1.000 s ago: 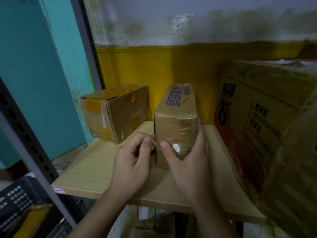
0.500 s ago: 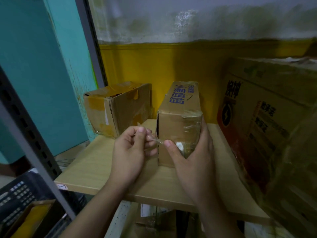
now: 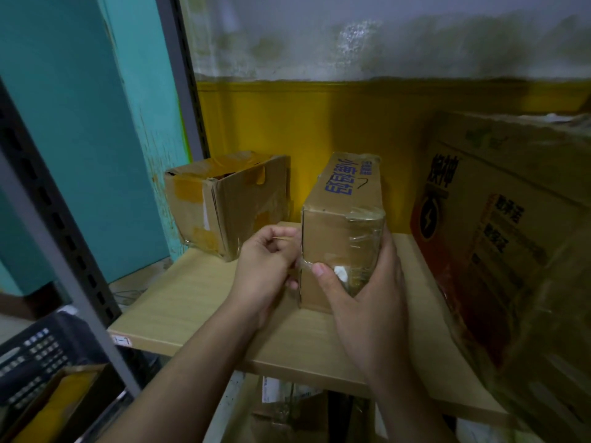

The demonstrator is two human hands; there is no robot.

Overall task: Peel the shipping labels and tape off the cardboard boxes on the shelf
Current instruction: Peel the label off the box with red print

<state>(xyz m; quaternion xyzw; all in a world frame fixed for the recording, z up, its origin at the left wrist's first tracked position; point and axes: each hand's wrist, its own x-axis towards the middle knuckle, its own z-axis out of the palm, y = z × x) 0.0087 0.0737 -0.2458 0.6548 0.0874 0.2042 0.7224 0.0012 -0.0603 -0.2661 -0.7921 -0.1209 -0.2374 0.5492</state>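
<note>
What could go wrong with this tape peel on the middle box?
1. The left hand pinches only a thin strip of clear tape at the left edge of the narrow box; it may snap, leaving the wrinkled layers on the front face.
2. The box stands tall and narrow on the shelf; a sideways pull could tip it if the right hand slips.

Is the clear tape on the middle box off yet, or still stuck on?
Partly off. The left hand pinches a lifted strip at the left edge of the box; clear tape still covers its face's right side.
</note>
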